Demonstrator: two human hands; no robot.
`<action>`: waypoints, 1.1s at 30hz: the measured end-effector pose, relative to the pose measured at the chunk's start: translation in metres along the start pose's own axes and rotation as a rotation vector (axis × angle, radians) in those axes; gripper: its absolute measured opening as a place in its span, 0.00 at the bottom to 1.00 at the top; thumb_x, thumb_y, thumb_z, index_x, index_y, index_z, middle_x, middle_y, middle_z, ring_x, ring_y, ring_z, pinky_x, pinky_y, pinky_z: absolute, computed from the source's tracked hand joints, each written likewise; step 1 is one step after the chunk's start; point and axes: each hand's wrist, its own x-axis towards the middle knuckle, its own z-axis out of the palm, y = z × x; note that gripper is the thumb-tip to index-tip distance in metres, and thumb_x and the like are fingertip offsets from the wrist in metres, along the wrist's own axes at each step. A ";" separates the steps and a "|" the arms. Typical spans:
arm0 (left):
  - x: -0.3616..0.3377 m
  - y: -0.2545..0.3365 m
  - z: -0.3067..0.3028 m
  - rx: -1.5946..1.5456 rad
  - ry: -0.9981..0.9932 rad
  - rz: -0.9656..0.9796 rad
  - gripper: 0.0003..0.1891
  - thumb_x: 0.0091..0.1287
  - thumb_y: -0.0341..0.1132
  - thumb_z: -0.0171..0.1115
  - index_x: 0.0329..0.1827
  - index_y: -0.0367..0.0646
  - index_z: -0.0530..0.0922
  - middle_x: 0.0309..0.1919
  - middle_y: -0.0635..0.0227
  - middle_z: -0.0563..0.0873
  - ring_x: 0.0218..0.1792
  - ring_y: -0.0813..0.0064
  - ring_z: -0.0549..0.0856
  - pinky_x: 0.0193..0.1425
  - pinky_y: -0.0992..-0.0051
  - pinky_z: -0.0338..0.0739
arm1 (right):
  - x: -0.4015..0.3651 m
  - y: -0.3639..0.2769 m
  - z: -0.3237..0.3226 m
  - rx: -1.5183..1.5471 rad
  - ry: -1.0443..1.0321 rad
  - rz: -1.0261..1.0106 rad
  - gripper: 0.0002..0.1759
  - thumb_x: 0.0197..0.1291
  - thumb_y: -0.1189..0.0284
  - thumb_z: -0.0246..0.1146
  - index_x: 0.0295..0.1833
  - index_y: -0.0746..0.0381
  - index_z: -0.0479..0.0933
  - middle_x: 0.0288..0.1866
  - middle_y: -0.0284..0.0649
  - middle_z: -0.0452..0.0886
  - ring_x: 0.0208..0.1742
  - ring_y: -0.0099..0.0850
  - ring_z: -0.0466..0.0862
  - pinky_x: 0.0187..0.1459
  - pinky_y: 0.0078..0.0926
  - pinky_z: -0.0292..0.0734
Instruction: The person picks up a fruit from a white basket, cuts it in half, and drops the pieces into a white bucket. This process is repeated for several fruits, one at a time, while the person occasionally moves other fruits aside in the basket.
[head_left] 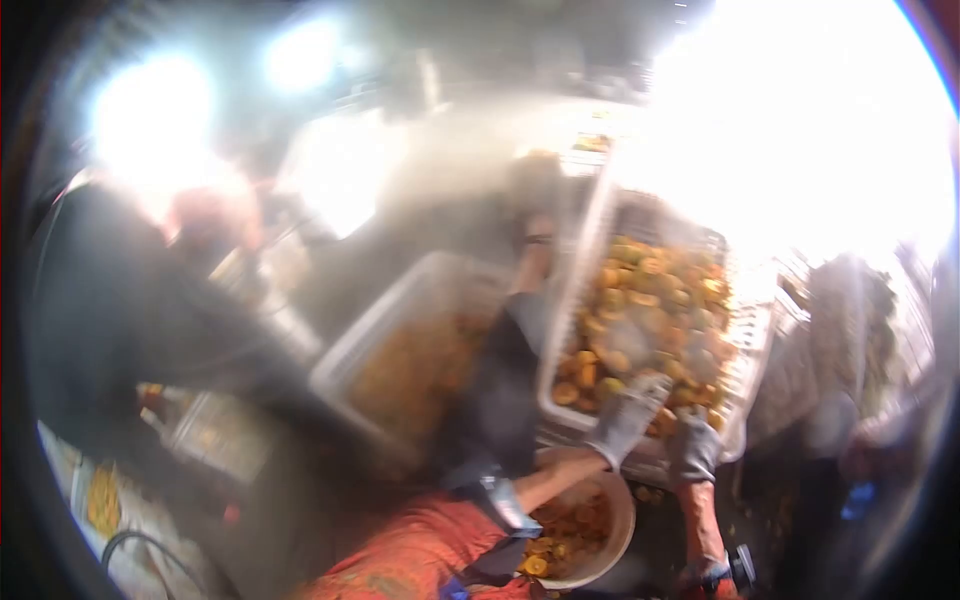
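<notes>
Both my hands wear grey gloves and reach over the near end of a white plastic crate [572, 300] full of cut yellow-orange fruit [640, 295]. My left hand [628, 418] lies on the fruit with its fingers stretched out toward the right. Close beside it, my right hand [692, 445] points into the crate at its near right corner. Glare and blur hide what its fingers do. Below my left forearm stands a round white tub [626, 520] with more cut fruit [570, 530] in it.
Left of the crate, a blurred white bin [350, 350] holds orange-brown pieces. Another person [110, 300] in dark clothing bends at the left. A tray [225, 435] and yellow pieces [103, 500] lie low at left. Strong glare covers the upper right.
</notes>
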 end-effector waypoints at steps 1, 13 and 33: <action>-0.005 0.014 -0.014 0.112 -0.068 -0.091 0.16 0.69 0.32 0.52 0.58 0.40 0.76 0.52 0.61 0.82 0.54 0.64 0.81 0.58 0.72 0.75 | 0.003 0.008 0.017 0.065 0.104 -0.026 0.12 0.49 0.62 0.65 0.37 0.57 0.81 0.39 0.44 0.79 0.35 0.43 0.83 0.32 0.42 0.77; -0.010 0.009 -0.023 -0.979 -0.049 -0.940 0.14 0.70 0.45 0.55 0.50 0.46 0.78 0.35 0.73 0.83 0.31 0.79 0.83 0.33 0.77 0.80 | 0.013 0.026 0.014 1.132 0.136 0.055 0.12 0.48 0.82 0.63 0.41 0.64 0.80 0.30 0.32 0.81 0.26 0.18 0.77 0.27 0.19 0.74; 0.001 0.065 -0.054 -0.969 0.235 -0.831 0.24 0.72 0.56 0.47 0.52 0.43 0.74 0.45 0.67 0.80 0.44 0.74 0.82 0.46 0.75 0.79 | -0.043 -0.068 -0.014 0.832 0.049 0.123 0.20 0.52 0.76 0.66 0.51 0.63 0.70 0.33 0.54 0.80 0.41 0.52 0.82 0.38 0.39 0.75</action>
